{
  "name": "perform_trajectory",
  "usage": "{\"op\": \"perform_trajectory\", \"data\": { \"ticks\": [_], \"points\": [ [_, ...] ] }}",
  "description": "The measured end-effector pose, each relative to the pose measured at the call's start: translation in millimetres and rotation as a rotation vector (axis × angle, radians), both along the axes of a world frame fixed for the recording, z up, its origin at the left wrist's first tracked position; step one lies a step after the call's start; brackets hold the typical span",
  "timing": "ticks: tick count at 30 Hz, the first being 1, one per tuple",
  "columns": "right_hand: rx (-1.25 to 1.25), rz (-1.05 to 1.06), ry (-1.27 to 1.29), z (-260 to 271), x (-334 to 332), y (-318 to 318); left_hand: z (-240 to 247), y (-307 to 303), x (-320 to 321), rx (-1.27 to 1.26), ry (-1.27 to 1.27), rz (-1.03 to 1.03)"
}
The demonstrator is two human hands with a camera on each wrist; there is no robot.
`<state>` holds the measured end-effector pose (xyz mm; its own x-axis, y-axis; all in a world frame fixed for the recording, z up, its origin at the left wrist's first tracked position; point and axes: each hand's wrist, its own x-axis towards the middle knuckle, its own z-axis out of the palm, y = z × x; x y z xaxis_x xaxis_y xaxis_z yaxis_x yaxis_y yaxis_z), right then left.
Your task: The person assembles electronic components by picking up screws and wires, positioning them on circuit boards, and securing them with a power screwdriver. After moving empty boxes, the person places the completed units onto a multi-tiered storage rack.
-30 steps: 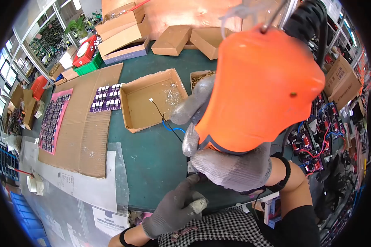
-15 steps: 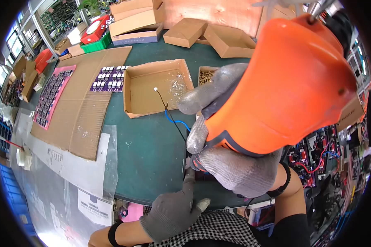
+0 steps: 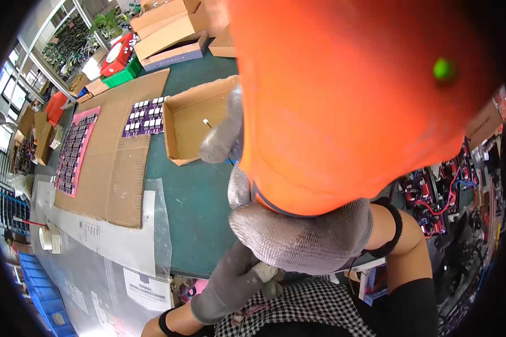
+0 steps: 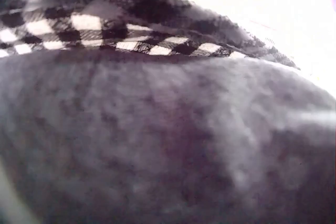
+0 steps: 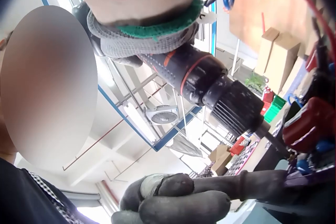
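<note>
My gloved right hand [image 3: 303, 233] grips an orange and black power driver [image 3: 343, 112], which covers much of the head view. In the right wrist view the driver's black chuck [image 5: 236, 106] tilts down, its bit reaching red and blue parts on a circuit board [image 5: 310, 179]. My grey-gloved left hand [image 3: 225, 286] is beside the right one; in the right wrist view the left hand [image 5: 184, 198] has its index finger stretched out to the board's edge and its other fingers curled. The left wrist view shows mostly blurred grey glove and checked cloth.
An open cardboard box [image 3: 199, 126] stands behind the hands. To the left, purple boards [image 3: 144, 118] and a pink sheet of boards [image 3: 77, 151] lie on flat cardboard [image 3: 115, 185]. Wired red assemblies [image 3: 433, 196] are at the right, a green bin [image 3: 123, 73] at the back left.
The driver, in my right hand, has come nearer the head camera and fills more of the view. The left hand's stretched index finger is now hidden behind the right glove in the head view.
</note>
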<state>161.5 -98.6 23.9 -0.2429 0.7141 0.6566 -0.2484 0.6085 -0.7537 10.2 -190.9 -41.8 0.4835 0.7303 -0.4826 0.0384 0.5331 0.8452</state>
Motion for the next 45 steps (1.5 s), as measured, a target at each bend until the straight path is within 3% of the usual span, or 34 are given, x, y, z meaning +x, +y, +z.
{"op": "perform_trajectory", "data": {
  "ticks": [3, 8, 9, 11, 13, 16, 18, 19, 23, 27, 30, 35, 39, 45],
  "points": [
    [0.021, 0.02, -0.038, -0.8, -1.3, -2.2, -9.2, -5.3, -1.6, 0.031, -0.112, 0.079],
    [-0.059, 0.034, -0.056, 4.2, -0.9, -1.4, -2.4, 3.2, -5.7, -0.008, -0.2, -0.043],
    [-0.077, 0.032, -0.055, 4.5, -1.4, -0.8, 9.0, 7.6, -5.5, -0.02, -0.008, -0.141],
    [-0.1, 0.033, -0.059, 5.7, 0.3, 1.8, 22.1, 13.3, -11.4, 0.23, 0.423, -0.419],
    [-0.074, 0.019, -0.058, 8.6, 3.5, 6.2, 41.0, 22.1, -21.9, 0.447, 0.631, -0.443],
    [-0.232, -0.004, 0.015, 33.8, 18.5, 0.1, 63.9, 46.5, -33.1, 0.764, 0.596, -0.087],
    [-0.234, 0.067, 0.211, 40.1, 32.0, -0.2, 57.2, 83.6, -30.9, 1.061, 0.586, 0.203],
    [-0.132, 0.142, 0.36, 35.3, 40.1, 6.1, 60.6, 103.6, -25.8, 1.178, 0.605, 0.169],
    [-0.103, 0.093, 0.282, 75.3, 104.8, -7.7, 42.4, 194.6, 11.6, 1.606, 0.69, -0.039],
    [-0.081, 0.005, 0.443, 67.2, 127.8, -11.7, -18.8, 270.3, 64.0, 1.371, 0.857, -0.396],
    [-0.088, -0.068, 0.512, 61.7, 136.5, -13.3, -56.3, 290.9, 90.5, 1.424, 1.055, -0.465],
    [-0.071, -0.138, 0.546, 56.6, 140.2, -11.2, -63.7, 295.8, 100.4, 1.338, 1.034, -0.425],
    [-0.064, -0.095, 0.509, 51.9, 143.6, -14.6, -62.1, 295.8, 93.7, 1.288, 0.884, -0.468],
    [-0.1, -0.13, 0.51, 51.0, 144.7, -26.4, -35.0, 266.8, 85.3, 0.846, 0.489, -0.484]
  ]
}}
